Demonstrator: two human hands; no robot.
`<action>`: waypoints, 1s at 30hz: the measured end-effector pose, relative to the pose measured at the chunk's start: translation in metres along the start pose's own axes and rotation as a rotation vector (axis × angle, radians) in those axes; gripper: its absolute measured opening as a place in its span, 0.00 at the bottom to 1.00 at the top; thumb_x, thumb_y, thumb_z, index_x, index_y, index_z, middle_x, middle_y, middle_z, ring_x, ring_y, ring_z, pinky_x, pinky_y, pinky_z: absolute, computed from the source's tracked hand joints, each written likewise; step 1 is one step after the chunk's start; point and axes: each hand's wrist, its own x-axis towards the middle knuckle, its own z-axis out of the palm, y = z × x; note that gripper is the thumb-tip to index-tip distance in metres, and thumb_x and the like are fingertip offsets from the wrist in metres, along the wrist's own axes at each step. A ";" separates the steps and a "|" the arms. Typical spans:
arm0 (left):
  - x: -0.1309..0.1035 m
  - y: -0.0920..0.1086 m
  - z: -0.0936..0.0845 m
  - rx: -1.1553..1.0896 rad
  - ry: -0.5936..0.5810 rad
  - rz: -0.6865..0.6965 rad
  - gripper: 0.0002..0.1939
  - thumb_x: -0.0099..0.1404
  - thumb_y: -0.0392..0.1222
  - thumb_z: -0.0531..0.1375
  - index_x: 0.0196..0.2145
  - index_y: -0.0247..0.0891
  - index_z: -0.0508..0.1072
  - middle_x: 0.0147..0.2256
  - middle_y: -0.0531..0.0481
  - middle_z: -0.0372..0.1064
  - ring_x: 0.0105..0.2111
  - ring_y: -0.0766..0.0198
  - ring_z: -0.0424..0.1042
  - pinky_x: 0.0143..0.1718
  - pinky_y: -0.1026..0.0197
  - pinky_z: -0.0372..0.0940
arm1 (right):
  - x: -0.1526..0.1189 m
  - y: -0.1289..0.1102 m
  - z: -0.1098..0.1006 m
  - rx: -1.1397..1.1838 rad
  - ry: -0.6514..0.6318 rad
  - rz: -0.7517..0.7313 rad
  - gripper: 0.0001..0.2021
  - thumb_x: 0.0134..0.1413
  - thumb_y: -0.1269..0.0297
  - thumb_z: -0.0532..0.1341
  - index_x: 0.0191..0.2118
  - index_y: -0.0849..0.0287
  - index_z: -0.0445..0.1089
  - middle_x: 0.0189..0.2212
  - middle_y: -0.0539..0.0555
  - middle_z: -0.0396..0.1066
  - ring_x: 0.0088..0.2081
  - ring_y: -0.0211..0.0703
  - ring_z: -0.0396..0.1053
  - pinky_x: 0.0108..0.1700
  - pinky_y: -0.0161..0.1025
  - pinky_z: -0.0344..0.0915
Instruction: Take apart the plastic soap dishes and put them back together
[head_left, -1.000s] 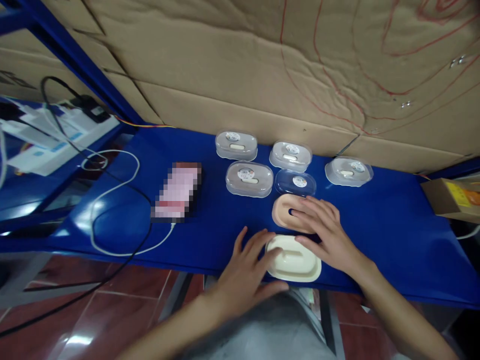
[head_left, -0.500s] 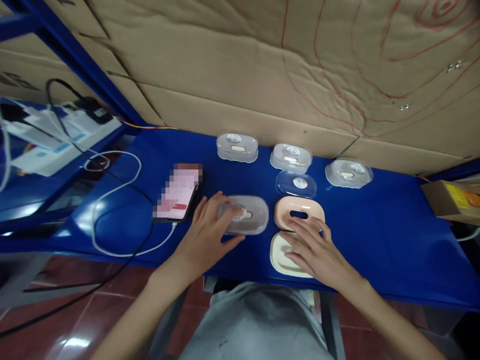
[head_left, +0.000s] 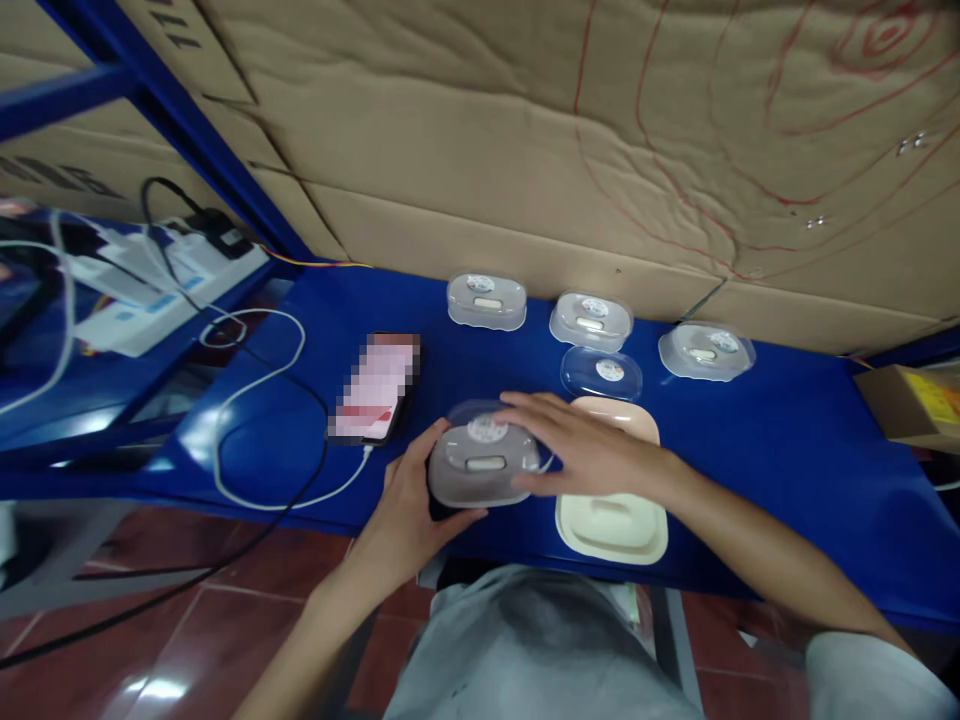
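A translucent oval box with a clear lid (head_left: 480,468) and a round sticker stands before me, slightly tilted. My left hand (head_left: 412,480) wraps its left end, thumb along the near side. From the right, my right hand (head_left: 574,445) grips the other end, fingers over the far top edge and thumb at the near side. Under that hand and forearm, a peach oval shell (head_left: 626,418) is partly hidden. Nearer me lies a cream oval lid (head_left: 611,530) with a raised ridge. Behind the shell, a loose clear lid (head_left: 585,374) with a sticker rests on the blue tabletop.
Three similar lidded boxes stand along the back: left (head_left: 487,303), middle (head_left: 592,322), right (head_left: 707,352). A phone (head_left: 375,390) on a white cable (head_left: 217,430) lies at left. Power strips (head_left: 150,300) sit far left, a small carton (head_left: 911,405) far right. Cardboard (head_left: 465,130) walls the back.
My right hand has left the peach shell and cream lid and moved left onto the box. The box has come slightly nearer me and tilted; my left hand now wraps its end.
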 end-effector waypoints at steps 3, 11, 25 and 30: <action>-0.006 -0.001 -0.003 -0.003 -0.024 -0.019 0.56 0.63 0.45 0.73 0.75 0.55 0.41 0.71 0.37 0.55 0.69 0.39 0.62 0.67 0.34 0.62 | 0.022 0.032 -0.010 -0.033 0.100 0.062 0.32 0.70 0.49 0.62 0.73 0.51 0.56 0.74 0.62 0.55 0.74 0.59 0.55 0.72 0.62 0.59; -0.012 0.003 -0.004 -0.105 -0.018 -0.087 0.51 0.65 0.47 0.72 0.74 0.54 0.46 0.71 0.38 0.56 0.70 0.39 0.61 0.66 0.33 0.64 | 0.048 0.050 0.000 -0.160 0.101 0.144 0.38 0.69 0.49 0.63 0.75 0.60 0.52 0.77 0.69 0.48 0.77 0.66 0.44 0.75 0.68 0.48; -0.016 0.006 0.007 0.097 -0.036 0.181 0.42 0.69 0.47 0.69 0.72 0.52 0.53 0.70 0.37 0.59 0.71 0.40 0.61 0.69 0.29 0.56 | 0.020 0.009 0.014 -0.121 0.038 0.038 0.42 0.66 0.37 0.61 0.76 0.53 0.52 0.77 0.65 0.48 0.75 0.66 0.51 0.70 0.64 0.60; -0.041 0.001 -0.014 0.197 -0.180 0.228 0.26 0.70 0.47 0.68 0.63 0.54 0.70 0.70 0.44 0.63 0.71 0.41 0.60 0.71 0.29 0.52 | 0.031 0.015 0.029 -0.263 0.073 0.024 0.41 0.65 0.38 0.62 0.74 0.56 0.55 0.76 0.67 0.51 0.72 0.70 0.56 0.68 0.66 0.61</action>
